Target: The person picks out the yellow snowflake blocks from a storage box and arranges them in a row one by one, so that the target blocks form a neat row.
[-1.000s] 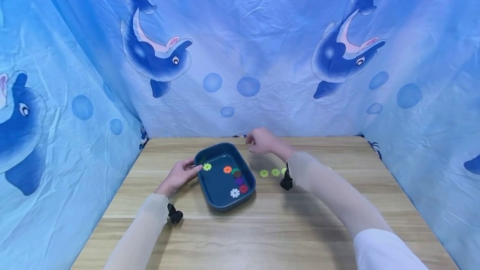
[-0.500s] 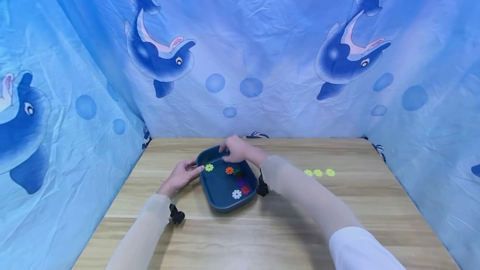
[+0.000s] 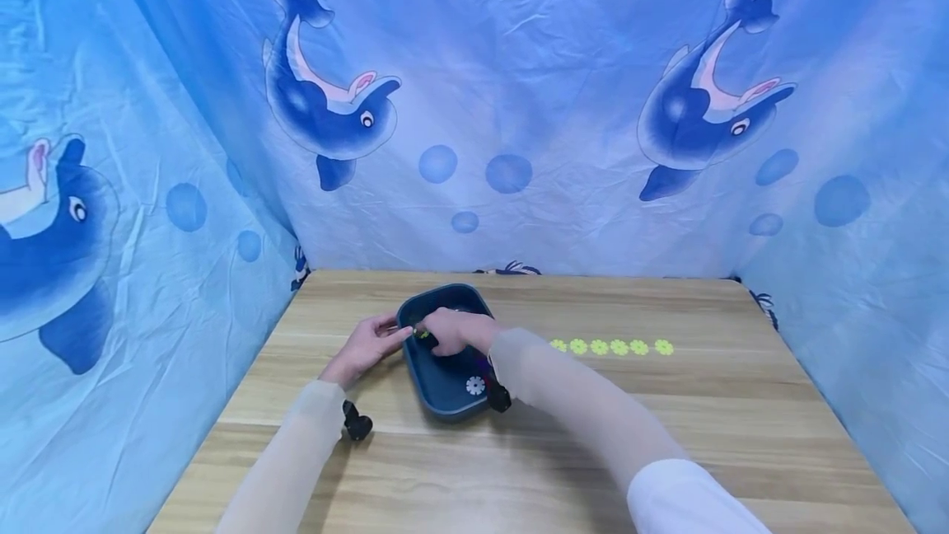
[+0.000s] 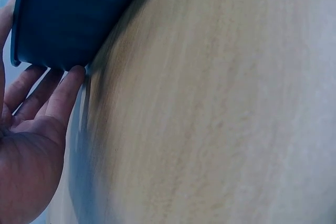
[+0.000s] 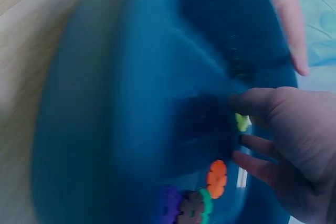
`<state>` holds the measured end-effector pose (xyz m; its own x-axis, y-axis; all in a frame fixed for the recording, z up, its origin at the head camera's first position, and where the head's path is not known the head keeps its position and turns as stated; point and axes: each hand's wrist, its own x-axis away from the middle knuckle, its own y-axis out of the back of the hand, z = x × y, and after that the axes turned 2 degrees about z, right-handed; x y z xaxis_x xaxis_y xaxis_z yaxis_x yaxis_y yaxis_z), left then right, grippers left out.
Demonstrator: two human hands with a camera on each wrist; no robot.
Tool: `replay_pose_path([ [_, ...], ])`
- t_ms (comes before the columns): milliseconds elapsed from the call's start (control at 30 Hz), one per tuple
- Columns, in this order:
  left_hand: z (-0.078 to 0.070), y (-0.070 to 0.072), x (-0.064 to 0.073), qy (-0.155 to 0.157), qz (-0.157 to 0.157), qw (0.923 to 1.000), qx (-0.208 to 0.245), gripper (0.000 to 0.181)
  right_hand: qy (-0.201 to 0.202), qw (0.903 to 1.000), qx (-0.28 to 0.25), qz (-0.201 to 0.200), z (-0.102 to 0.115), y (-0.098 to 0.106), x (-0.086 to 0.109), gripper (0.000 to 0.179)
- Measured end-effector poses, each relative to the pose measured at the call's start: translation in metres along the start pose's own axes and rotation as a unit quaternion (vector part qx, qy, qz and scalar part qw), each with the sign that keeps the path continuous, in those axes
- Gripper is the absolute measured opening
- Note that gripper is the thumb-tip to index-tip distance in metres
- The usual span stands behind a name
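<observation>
My left hand (image 3: 368, 346) holds the dark blue plastic bin (image 3: 445, 414) at its left side, thumb at the rim and fingertips against the outer wall (image 4: 68, 19). Inside the bin, my right hand (image 3: 452, 330) reaches down to a yellow-green flower-shaped disc (image 5: 242, 123) by the left wall. Thumb and fingers lie apart around that disc. Orange (image 5: 216, 179), purple (image 5: 170, 204), brown (image 5: 190, 208) and green discs (image 5: 207, 201) lie on the bin floor. A white disc (image 3: 475, 386) sits near its front; the right forearm partly covers the rest.
A row of several yellow-green discs (image 3: 619, 348) lies on the wooden table (image 3: 704, 435) right of the bin, its left end beside my right sleeve. A blue dolphin-print curtain (image 3: 467, 105) surrounds the table's back and sides.
My right hand has moved left from beyond the bin's right edge, over the rim and down to the yellow-green disc inside. The left hand stays on the bin. The view has shifted slightly.
</observation>
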<state>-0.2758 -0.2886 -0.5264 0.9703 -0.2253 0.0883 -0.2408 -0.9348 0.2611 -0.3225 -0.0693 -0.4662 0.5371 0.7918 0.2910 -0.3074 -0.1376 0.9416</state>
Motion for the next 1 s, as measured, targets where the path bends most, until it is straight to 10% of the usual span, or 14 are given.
replay_pose_path([
  [533,0.004,-0.001,-0.002,-0.005,-0.004,1.0,-0.002,0.065,-0.017,0.999,0.033,-0.023,-0.003,-0.01,0.007,0.028],
  [1000,0.003,-0.003,-0.004,0.002,-0.021,0.9996,-0.018,0.06,0.005,0.9959,-0.06,-0.067,-0.019,-0.001,0.017,0.023],
])
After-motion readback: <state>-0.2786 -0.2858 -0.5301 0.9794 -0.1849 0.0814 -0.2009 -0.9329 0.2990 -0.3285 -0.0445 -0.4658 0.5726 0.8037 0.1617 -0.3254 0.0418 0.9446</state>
